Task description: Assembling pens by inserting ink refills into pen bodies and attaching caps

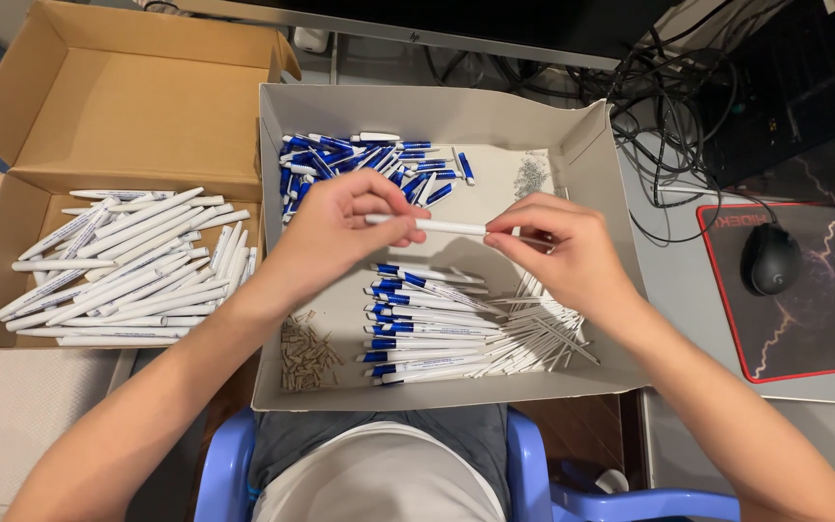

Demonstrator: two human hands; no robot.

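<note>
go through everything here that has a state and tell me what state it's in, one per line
Left hand: closed on white pen barrel.
Right hand: pinching the barrel's other end.
Brown cardboard box: open, flaps up, filled with white barrels.
Grey tray box: open, holding sorted pen parts.
Computer mouse: resting on its pad, untouched.

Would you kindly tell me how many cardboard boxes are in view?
2. The brown box sits at the left, holding white pen barrels; the grey box sits in the middle, under both hands. None seems hidden.
</note>
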